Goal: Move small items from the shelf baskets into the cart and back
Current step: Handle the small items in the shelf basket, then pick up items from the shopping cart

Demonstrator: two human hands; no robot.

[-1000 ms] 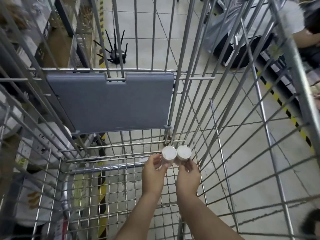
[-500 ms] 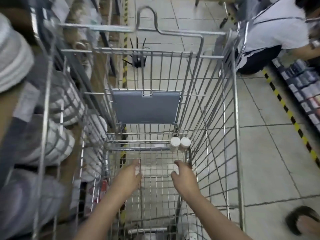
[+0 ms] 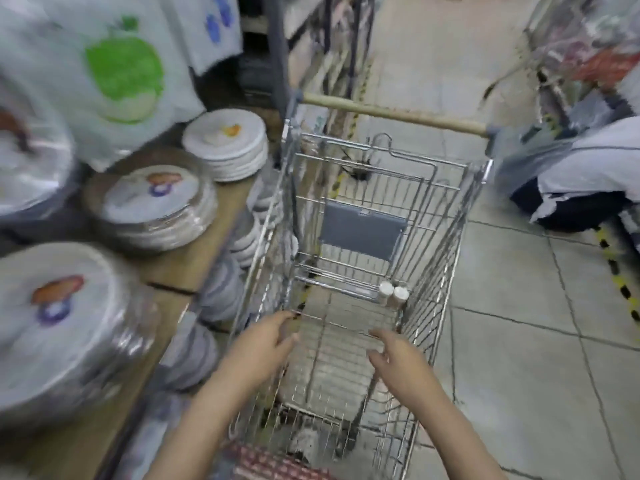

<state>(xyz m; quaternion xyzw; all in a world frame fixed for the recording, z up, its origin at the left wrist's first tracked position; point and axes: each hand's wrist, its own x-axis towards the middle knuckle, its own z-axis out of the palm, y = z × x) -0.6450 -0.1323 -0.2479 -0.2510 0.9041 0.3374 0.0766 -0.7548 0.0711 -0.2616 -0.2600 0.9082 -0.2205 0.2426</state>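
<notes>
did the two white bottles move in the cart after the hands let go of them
No. The two white bottles stand side by side in the same far right corner of the cart, below the grey flap, as they did half a second ago.

My view was smeared by motion, worst along the left, where the wrapped plate stacks [image 3: 62,327] ran off the edge and their printed motifs stayed unreadable. The two small white-capped bottles [image 3: 393,293] in the cart [image 3: 446,258] were too small for me to read. A person [image 3: 581,174] at right was cut off by the frame, possibly crouching
</notes>
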